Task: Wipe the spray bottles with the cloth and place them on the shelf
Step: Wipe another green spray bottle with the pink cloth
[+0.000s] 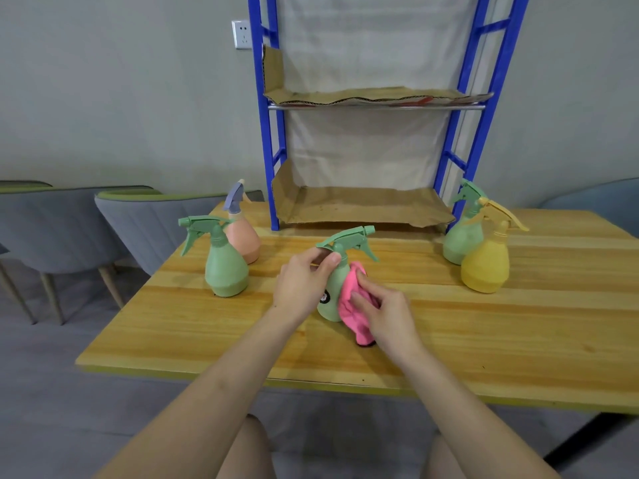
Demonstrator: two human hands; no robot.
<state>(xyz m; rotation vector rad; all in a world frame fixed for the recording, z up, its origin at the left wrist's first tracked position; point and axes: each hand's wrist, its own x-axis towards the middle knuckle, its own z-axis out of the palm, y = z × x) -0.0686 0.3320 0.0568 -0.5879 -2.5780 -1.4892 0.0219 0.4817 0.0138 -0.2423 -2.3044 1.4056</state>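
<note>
Green plastic spray bottle with a trigger head (333, 285) stands near the middle of the light wooden surface (484, 323), long axis about upright, nozzle pointing right. Left hand (304, 285) pinches its neck just under the trigger, thumb in front, fingers behind. Right hand (387, 309) has fingers bent over a bunched pink cloth (352, 316) and presses it on the bottle's right side.

Step in hand: wiping, likely bottle 1 of 5, since none sits on the shelf. Blue metal shelf with cardboard-lined tiers (363, 205) is straight behind the bottle, at the far side of the surface; the low tier is the nearer. Left hand holds the neck, so it looks best placed to lift and carry forward.

4 more wait:
- Far left: green left bottle (225, 267) and peach bottle with purple head (243, 240).
- Far right: green right bottle (461, 242) and yellow bottle (485, 267).
</note>
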